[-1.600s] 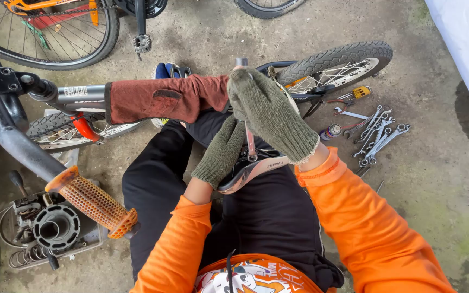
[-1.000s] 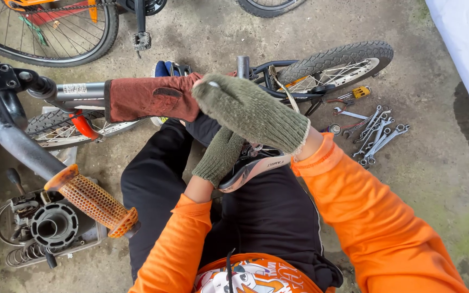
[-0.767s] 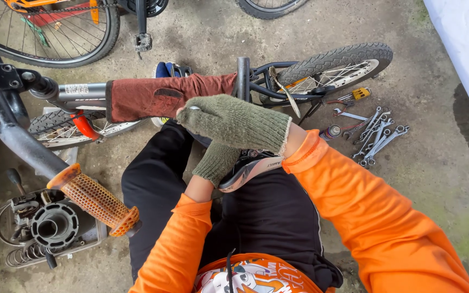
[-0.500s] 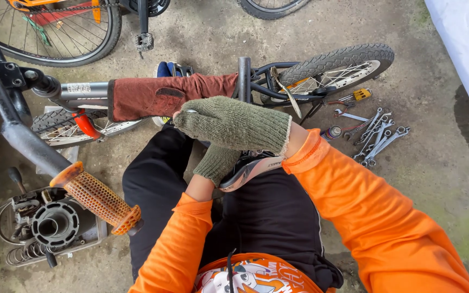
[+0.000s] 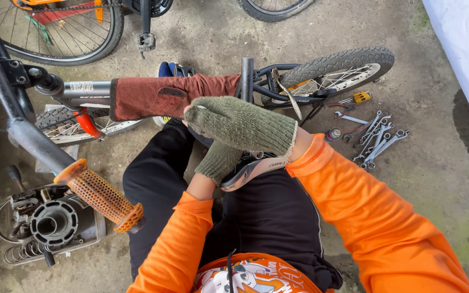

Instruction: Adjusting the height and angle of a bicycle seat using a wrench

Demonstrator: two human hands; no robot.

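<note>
Centrally, the gloved right hand [image 5: 242, 126], fingers loosely curled, covers the left hand [image 5: 218, 161], grip hidden; wrenches [image 5: 375, 138] lie right.

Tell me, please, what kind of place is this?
Probably an informal bicycle repair spot on a bare concrete floor. A small bicycle lies on its side, wrenches are spread on the ground, and a tray of loose parts sits nearby. Another bicycle wheel stands behind.
</note>
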